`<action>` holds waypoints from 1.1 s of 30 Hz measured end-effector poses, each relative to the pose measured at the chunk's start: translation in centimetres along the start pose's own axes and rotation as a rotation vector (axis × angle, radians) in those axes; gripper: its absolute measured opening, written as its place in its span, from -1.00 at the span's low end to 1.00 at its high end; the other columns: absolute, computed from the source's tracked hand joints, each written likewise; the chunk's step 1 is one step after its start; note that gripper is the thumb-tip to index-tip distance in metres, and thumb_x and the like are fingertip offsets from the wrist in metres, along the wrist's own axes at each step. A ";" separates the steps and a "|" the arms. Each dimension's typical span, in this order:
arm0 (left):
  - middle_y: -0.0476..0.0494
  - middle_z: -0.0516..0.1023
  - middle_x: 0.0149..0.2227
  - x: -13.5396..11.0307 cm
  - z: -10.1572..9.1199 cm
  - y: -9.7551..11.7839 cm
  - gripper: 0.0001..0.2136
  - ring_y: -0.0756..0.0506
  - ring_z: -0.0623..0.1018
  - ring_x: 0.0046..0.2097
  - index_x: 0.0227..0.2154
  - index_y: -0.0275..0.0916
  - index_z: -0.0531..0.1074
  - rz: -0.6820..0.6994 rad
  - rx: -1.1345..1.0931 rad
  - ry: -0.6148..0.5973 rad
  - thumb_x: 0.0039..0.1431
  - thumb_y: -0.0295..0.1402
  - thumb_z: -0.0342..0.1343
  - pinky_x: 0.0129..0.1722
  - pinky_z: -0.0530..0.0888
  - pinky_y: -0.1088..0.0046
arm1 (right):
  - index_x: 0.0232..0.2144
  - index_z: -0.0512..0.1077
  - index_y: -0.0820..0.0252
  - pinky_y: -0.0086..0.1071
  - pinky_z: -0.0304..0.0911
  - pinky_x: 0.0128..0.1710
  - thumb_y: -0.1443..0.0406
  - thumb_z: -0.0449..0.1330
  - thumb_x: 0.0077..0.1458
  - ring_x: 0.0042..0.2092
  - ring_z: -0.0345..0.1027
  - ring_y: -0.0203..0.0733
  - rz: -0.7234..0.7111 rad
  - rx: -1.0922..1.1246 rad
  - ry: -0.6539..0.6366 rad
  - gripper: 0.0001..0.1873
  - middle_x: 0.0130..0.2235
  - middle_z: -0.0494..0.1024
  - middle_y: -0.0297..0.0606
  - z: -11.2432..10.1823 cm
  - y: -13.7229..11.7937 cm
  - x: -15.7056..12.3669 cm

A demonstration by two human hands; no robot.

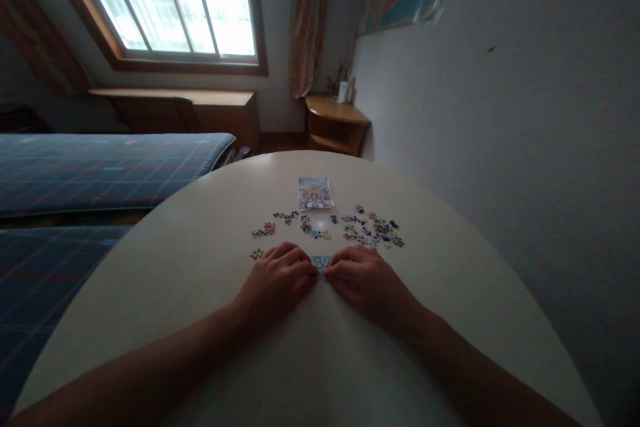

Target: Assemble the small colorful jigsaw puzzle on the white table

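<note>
Round white table (pixel 150 320), dim room, daylight from the window (pixel 165 0) beyond the far edge. Both forearms reach in over the tabletop. Small blue puzzle section (pixel 321 261) lies flat about midway between the table's left and right edges, partly covered by the hands. Left hand (pixel 283 273) at its left side, right hand (pixel 367 277) at its right; fingers of both bent and drawn narrow, tips meeting the section's near part. Cannot tell whether they pinch it or merely press. Just off the left knuckles, toward the left edge: a small piece cluster (pixel 257 253). Farther out, loose pieces (pixel 270 228) run in a broken arc; denser, multicoloured pile (pixel 383 232) sits beyond the right hand, on the side toward the right edge. Printed sheet (pixel 315 193) lies past the arc, nearer the far edge. Off the left edge, a plaid-covered bed (pixel 100 173); past the far edge, a wooden corner shelf (pixel 335 109).
</note>
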State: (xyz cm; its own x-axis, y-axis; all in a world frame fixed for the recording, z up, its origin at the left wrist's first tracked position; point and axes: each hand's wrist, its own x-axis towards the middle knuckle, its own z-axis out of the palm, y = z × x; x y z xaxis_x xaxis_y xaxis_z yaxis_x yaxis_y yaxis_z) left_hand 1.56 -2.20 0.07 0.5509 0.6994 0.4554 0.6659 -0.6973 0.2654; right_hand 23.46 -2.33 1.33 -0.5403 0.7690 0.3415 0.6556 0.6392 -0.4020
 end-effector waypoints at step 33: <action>-0.12 0.58 -0.20 0.1 -0.9 0.2 -0.83 -0.18 0.51 -0.10 -0.24 -0.18 0.48 -0.111 -0.034 -0.011 0.08 -0.48 0.20 -0.11 0.51 0.20 | -0.28 0.59 0.05 -0.19 0.28 -0.06 0.32 0.31 0.13 -0.14 0.45 -0.13 -0.021 -0.052 -0.015 -0.92 -0.20 0.62 -0.26 0.0 0.3 -0.1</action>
State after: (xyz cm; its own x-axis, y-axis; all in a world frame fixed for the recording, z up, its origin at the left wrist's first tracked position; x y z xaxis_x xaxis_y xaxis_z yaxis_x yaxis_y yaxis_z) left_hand 1.30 -2.40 0.93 0.4804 0.7741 0.4122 0.7059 -0.6202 0.3420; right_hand 23.69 -2.21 1.22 -0.5616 0.7560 0.3362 0.6708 0.6539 -0.3498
